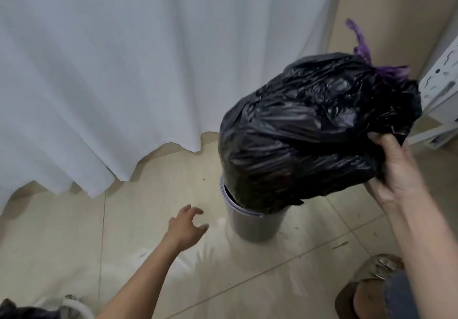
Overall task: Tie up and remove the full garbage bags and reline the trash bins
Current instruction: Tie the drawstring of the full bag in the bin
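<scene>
A full black garbage bag (309, 130) with purple drawstrings (364, 51) at its top hangs tilted, its lower end still inside the small grey trash bin (252, 224) on the floor. My right hand (394, 170) grips the bag's right side from below. My left hand (186, 227) hovers to the left of the bin with its fingers spread and loosely bent, holding nothing and touching nothing.
A white curtain (124, 70) hangs behind the bin down to the beige tiled floor (148, 207). White furniture (441, 100) stands at the right edge. My sandalled foot (371, 291) is at the bottom right. Something dark (22, 312) lies at the bottom left corner.
</scene>
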